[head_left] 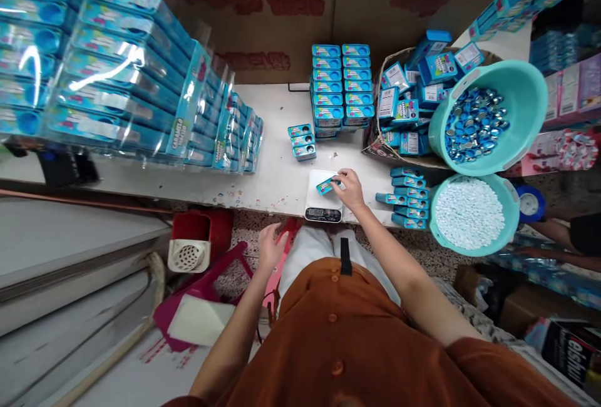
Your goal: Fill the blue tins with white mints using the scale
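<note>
My right hand pinches the end of a small blue candy box with its thumb and fingertips. That box is over the pan of a white digital scale, whose dark display faces me; whether it rests fully on the pan I cannot tell. Off the table's front edge, my left hand hovers above my lap with its fingers apart and nothing in them. A short row of blue boxes lies just behind the scale.
Two stacks of blue boxes stand behind. A carton full of boxes sits right, beside one teal basin of blue-silver pieces and another of white sweets. Wrapped packs tower left. Another person's arm shows far right.
</note>
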A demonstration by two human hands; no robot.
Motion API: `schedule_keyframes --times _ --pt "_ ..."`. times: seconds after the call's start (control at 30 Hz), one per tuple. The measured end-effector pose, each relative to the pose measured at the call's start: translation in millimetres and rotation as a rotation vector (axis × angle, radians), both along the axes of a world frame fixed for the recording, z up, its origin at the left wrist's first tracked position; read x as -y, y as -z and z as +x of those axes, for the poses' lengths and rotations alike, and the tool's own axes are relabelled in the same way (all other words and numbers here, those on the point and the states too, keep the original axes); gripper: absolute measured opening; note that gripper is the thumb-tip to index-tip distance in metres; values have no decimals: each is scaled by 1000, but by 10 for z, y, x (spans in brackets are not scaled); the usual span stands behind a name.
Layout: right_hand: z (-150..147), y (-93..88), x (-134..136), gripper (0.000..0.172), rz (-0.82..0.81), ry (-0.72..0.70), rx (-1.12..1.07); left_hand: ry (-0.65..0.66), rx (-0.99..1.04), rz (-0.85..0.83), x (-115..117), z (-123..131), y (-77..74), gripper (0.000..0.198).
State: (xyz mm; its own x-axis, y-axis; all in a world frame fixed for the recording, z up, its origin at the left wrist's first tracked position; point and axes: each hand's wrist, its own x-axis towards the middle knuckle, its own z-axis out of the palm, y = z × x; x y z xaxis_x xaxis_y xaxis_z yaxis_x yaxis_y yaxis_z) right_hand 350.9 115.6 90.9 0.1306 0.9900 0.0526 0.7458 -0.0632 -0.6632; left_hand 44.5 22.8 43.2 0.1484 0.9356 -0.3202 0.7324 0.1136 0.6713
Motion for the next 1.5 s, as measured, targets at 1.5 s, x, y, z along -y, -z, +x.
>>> schedule_keyframes --times 1.5 --pt "2393 -213 2573 44 -125 829 506 374 -192 254 -1108 1757 -299 38"
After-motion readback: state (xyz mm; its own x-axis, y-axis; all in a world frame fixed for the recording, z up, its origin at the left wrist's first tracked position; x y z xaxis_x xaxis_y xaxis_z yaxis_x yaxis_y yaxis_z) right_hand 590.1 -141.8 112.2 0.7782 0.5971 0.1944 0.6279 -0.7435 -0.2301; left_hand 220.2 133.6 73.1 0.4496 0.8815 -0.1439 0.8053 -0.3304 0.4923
